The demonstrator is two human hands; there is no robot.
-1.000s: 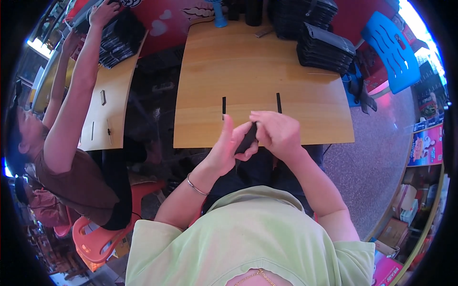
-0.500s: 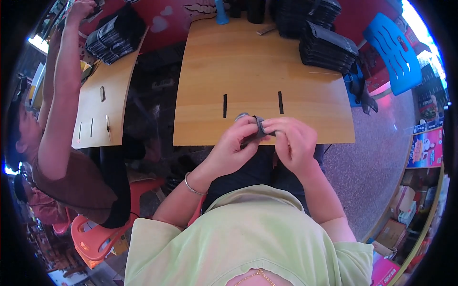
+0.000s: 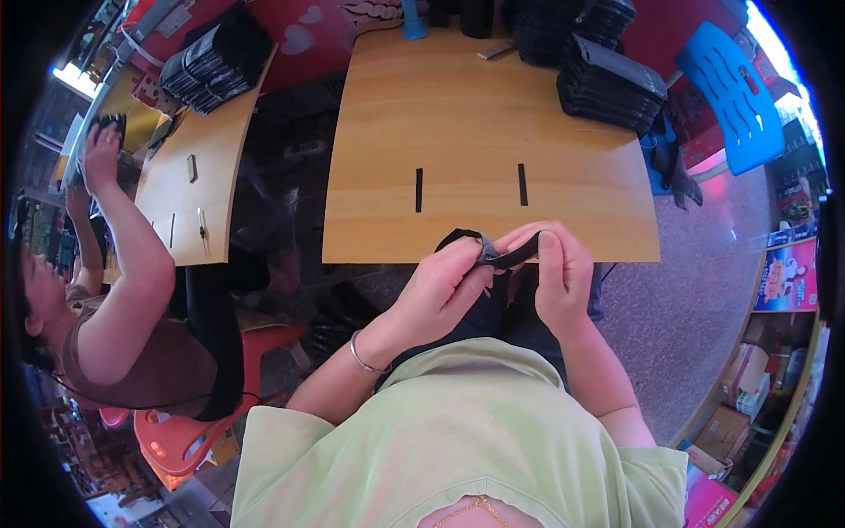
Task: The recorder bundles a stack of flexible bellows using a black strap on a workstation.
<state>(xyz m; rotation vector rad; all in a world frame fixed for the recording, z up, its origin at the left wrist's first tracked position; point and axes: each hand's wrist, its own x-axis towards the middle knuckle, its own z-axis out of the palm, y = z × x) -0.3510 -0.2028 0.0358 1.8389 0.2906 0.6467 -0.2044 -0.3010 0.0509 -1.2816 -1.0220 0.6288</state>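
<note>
A black fabric strap (image 3: 518, 256) with a greyish face is between my hands, just past the table's near edge. My left hand (image 3: 444, 286) pinches its folded, looped part, which stands up dark above the fingers. At the other end, my right hand (image 3: 563, 277) grips the strap between thumb and fingers, so a short length stretches across the gap. Part of the strap is hidden behind my fingers. On the wooden table (image 3: 458, 114) beyond my hands are two narrow black strips (image 3: 419, 190), roughly parallel and apart from each other.
Stacks of black folded items (image 3: 609, 84) sit at the table's far right, near a small flat bar (image 3: 496, 50). A blue chair (image 3: 732, 99) stands to the right. At left, another person (image 3: 132, 326) works at a second table (image 3: 198, 145).
My right hand has drawn the strap's end out to the right, exposing a longer black length. The dark loop above my left fingers shows more. The person at left has lowered their raised arm.
</note>
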